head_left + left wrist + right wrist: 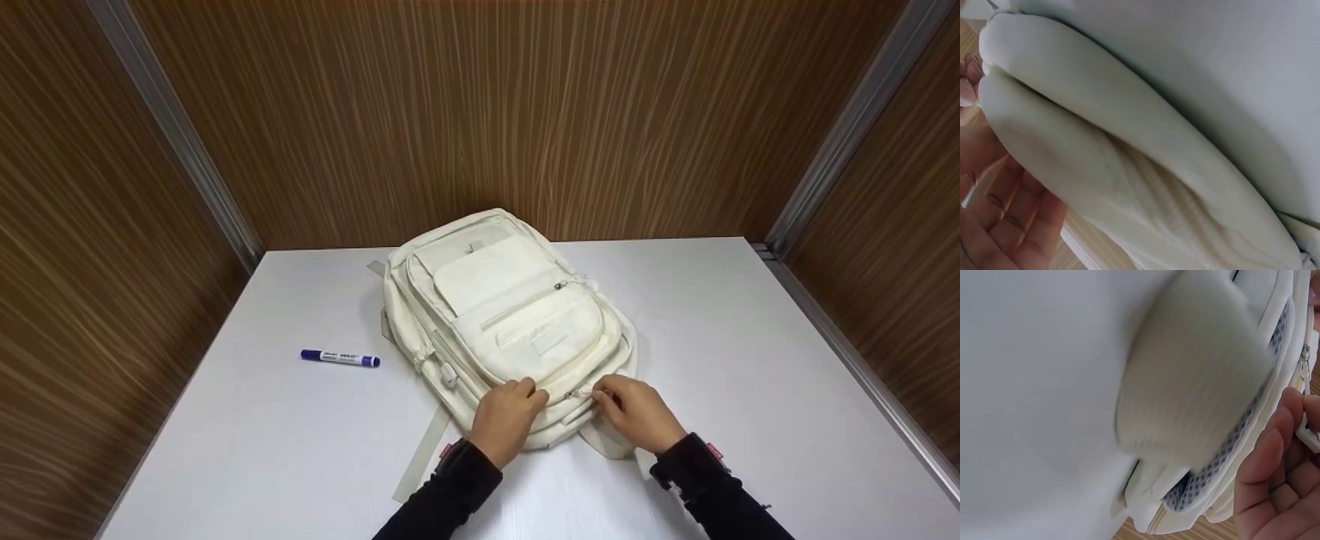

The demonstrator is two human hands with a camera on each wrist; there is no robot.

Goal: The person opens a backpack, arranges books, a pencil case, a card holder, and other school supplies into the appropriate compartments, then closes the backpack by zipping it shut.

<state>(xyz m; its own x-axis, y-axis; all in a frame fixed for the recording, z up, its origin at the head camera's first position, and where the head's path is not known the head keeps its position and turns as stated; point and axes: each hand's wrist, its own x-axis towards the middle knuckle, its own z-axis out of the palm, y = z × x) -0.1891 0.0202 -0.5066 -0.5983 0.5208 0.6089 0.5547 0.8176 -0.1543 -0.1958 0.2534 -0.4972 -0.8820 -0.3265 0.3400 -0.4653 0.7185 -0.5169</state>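
A cream backpack [540,307] lies at a slant on the white table, front pocket up. My left hand [507,420] grips the fabric at its near edge; the left wrist view shows the fingers [1016,219] bent against the soft cream cloth [1055,129]. Just to the right, my right hand [639,414] pinches a zipper pull [579,393] on the near right curve of the bag. Up close, thumb and forefinger hold the light-coloured pull below the metal slider [1305,353]. Grey mesh [1230,444] shows along the bag's side.
A blue-capped marker [340,358] lies on the white table [247,435], left of the backpack. Straps [424,457] stick out from under the bag. Wood-grain panels [480,112] enclose the table at the back and both sides.
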